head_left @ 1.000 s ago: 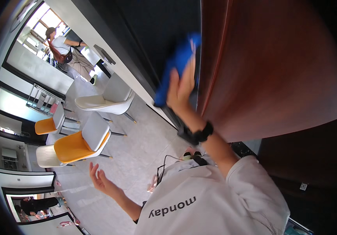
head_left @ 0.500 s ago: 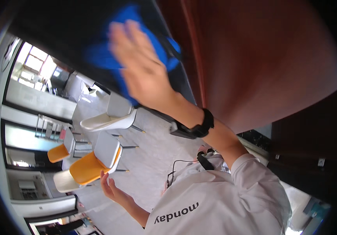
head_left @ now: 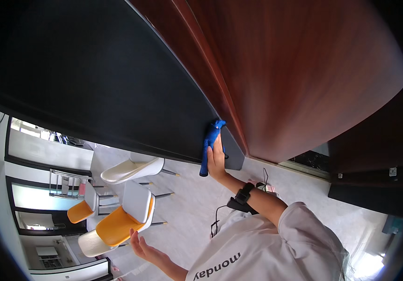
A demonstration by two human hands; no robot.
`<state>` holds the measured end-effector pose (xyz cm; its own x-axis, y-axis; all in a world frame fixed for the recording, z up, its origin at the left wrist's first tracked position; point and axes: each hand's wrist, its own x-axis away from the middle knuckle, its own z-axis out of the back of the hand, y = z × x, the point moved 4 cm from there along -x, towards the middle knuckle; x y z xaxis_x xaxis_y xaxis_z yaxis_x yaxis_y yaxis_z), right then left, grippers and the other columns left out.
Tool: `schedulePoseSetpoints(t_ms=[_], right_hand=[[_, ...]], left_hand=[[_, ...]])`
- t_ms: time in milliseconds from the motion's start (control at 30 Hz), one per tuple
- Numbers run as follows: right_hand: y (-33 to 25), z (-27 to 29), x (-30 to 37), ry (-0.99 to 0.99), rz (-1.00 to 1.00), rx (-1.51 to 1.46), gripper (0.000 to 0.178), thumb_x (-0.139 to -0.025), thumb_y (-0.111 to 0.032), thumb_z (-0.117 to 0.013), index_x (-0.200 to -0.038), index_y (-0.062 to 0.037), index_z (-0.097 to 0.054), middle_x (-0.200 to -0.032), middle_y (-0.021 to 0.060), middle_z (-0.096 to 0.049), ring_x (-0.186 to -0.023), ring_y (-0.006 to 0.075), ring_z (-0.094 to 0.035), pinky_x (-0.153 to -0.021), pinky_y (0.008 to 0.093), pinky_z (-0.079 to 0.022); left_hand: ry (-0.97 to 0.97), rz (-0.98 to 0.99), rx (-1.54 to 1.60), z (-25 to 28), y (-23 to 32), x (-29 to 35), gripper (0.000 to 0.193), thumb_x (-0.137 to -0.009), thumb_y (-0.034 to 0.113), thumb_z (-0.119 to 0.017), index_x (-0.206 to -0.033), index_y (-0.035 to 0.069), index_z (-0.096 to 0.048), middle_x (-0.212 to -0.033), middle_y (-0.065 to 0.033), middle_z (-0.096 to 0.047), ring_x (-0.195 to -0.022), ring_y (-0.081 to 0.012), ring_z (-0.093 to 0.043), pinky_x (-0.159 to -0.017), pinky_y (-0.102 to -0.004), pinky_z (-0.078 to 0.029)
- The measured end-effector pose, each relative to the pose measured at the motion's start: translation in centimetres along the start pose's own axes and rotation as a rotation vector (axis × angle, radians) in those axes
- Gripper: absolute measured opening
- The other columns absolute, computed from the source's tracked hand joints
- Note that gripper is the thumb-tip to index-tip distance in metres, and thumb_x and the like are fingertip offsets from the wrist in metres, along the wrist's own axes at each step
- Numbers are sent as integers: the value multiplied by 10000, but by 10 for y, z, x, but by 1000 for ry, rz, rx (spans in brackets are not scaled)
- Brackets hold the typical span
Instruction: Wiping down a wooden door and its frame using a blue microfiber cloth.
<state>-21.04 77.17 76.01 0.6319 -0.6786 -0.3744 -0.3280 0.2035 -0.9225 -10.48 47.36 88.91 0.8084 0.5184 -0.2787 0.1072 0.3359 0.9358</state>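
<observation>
A blue cloth [head_left: 212, 140] is pressed against a smooth black panel [head_left: 103, 98], close to where it meets a reddish-brown wooden board [head_left: 304, 70]. My right hand [head_left: 217, 161] holds this cloth at the panel's lower end, fingers stretched along it. Part of the cloth is hidden under the palm. On my right wrist sits a black strap with a small device [head_left: 242, 196]. Low on the left, my left hand [head_left: 147, 249] hangs in the air with nothing in it, its fingers loosely apart.
Yellow-and-white chairs [head_left: 125, 213] and a white chair [head_left: 133, 169] stand on the grey floor to the left. A metal rack [head_left: 68, 183] is behind them. At the right is a dark brown panel with metal fittings [head_left: 392, 172].
My right hand has come down along the black panel with the cloth, from high up to its lower end. More of the panel shows now. My left hand stays empty.
</observation>
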Motion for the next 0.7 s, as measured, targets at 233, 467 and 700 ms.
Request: schedulePoseSetpoints(t_ms=[233,467,700], right_hand=[[-140,-2,-99,-43,608,-112,485,-744,0,-500,-1215,-25,-385,-1306,163,-307,-1240,339,-213,-995,413,-185],[-179,-1,-129,-132,704,-145,464,-736,-98,-551,-1184,-60,-439,-1287,103,-359,-1218,286,-283,-989,425,-220],[18,24,-38,-93,184,26,485,-769,-36,-463,-1220,34,-302,-1304,209,-270,-1209,388,-229,-1001,405,-177]], left_hand=[[-101,-50,40,-28,11,-5,210,-744,63,-433,-932,28,-519,-1176,-139,-450,-1115,-232,-387,-972,-338,-232],[-188,-90,-42,-53,17,-14,227,-753,99,-457,-964,36,-509,-1191,-141,-435,-1129,-235,-376,-971,-344,-250],[-143,-16,-106,-67,13,-21,288,-744,116,-460,-1023,54,-490,-1218,-104,-410,-1149,-237,-357,-973,-358,-269]])
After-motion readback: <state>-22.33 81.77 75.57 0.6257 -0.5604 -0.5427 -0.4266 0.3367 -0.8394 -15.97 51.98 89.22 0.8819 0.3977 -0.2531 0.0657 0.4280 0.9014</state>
